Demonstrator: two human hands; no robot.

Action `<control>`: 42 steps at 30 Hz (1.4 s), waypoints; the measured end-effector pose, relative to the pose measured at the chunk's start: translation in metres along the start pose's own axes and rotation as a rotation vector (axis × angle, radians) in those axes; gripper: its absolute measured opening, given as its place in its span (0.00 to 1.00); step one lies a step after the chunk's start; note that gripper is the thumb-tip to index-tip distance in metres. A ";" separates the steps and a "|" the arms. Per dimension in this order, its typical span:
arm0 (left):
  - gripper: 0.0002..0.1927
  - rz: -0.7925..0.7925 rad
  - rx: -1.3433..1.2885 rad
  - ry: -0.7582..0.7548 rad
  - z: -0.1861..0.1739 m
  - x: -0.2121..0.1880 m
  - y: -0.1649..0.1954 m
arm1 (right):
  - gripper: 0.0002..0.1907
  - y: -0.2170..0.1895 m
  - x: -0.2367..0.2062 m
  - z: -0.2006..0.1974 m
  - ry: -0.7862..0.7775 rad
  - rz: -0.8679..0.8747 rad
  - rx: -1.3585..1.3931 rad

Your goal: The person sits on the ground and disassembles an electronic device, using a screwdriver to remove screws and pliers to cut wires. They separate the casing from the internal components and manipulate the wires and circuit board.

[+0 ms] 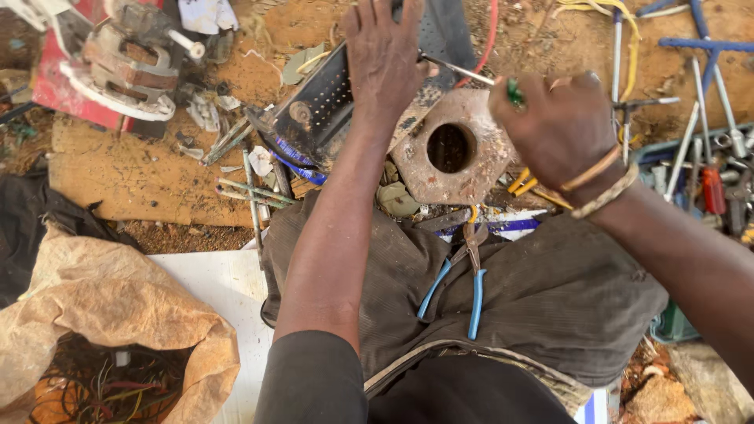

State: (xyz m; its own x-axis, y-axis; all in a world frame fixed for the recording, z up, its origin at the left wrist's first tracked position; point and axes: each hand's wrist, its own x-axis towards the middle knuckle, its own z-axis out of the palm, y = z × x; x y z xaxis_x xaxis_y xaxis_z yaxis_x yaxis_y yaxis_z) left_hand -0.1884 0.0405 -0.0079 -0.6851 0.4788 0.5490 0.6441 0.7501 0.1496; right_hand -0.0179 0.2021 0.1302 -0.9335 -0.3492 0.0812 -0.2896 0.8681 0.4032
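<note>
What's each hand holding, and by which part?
Left hand presses down on the top of the black perforated metal piece. Right hand grips a screwdriver by its green handle, the shaft pointing toward the left hand.

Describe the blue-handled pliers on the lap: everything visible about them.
The pliers lie on the grey-brown cloth covering the person's lap, between the two forearms. Their two long handles wear light blue sleeves and are spread apart, pointing toward the person. The metal head looks dull and rusty brown, pointing away toward the rusted plate with a round hole. A small yellow piece sits by the tip. Neither hand touches them; whether the jaws are shut cannot be told.
</note>
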 end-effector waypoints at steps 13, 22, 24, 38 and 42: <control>0.48 -0.040 -0.138 -0.063 -0.008 0.003 -0.002 | 0.12 -0.006 -0.032 0.023 0.060 0.674 0.636; 0.52 -0.038 -0.127 -0.149 -0.007 0.003 -0.005 | 0.10 -0.003 -0.026 0.041 0.503 0.255 0.529; 0.52 -0.033 -0.113 -0.127 -0.008 0.005 -0.006 | 0.10 -0.003 -0.024 0.040 0.539 0.305 0.539; 0.49 -0.051 -0.123 -0.185 -0.014 0.006 -0.005 | 0.15 -0.009 -0.020 0.021 0.204 0.556 0.649; 0.51 -0.035 -0.069 -0.152 -0.008 0.005 -0.005 | 0.07 -0.008 -0.023 0.035 0.427 0.338 0.647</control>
State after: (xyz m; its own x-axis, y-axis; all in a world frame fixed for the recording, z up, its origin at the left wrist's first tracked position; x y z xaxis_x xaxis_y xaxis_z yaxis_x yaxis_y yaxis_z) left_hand -0.1926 0.0360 0.0007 -0.7478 0.5202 0.4126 0.6371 0.7372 0.2252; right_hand -0.0013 0.2150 0.0934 -0.8696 -0.0249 0.4932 -0.1945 0.9353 -0.2957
